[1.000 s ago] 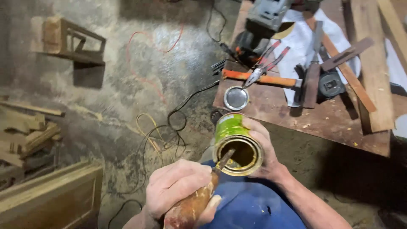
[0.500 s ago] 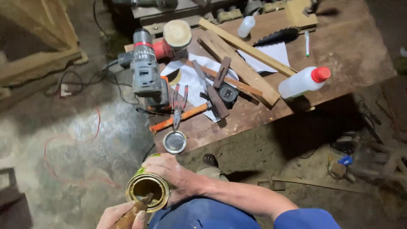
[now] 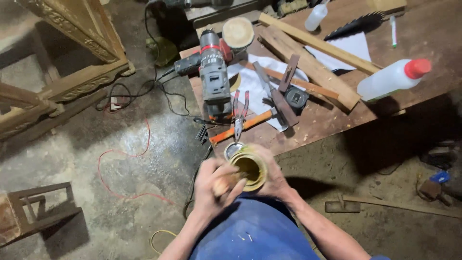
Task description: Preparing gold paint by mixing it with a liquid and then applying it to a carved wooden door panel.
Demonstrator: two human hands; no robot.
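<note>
My right hand [image 3: 275, 182] is wrapped around a small open metal can [image 3: 250, 168], held over my blue-clad lap. In my left hand [image 3: 215, 187] is a wooden-handled tool [image 3: 224, 183] whose tip dips into the can's yellowish inside. The tool's tip is hidden in the can. The can's round lid [image 3: 232, 149] lies just beyond my hands, at the near edge of the low wooden board [image 3: 332, 120].
On the board lie a cordless drill [image 3: 214, 77], red-handled pliers [image 3: 239, 111], an orange-handled hammer [image 3: 250, 123], a tape measure [image 3: 294, 96], wood strips, white paper and a red-capped white bottle [image 3: 392, 79]. Red wire [image 3: 122, 159] and black cables cross the concrete floor. Carved wooden frames [image 3: 72, 72] stand at left.
The view has swung so the board and its tools now fill the upper right. My hands have stayed together on the can, with the tool still inside it.
</note>
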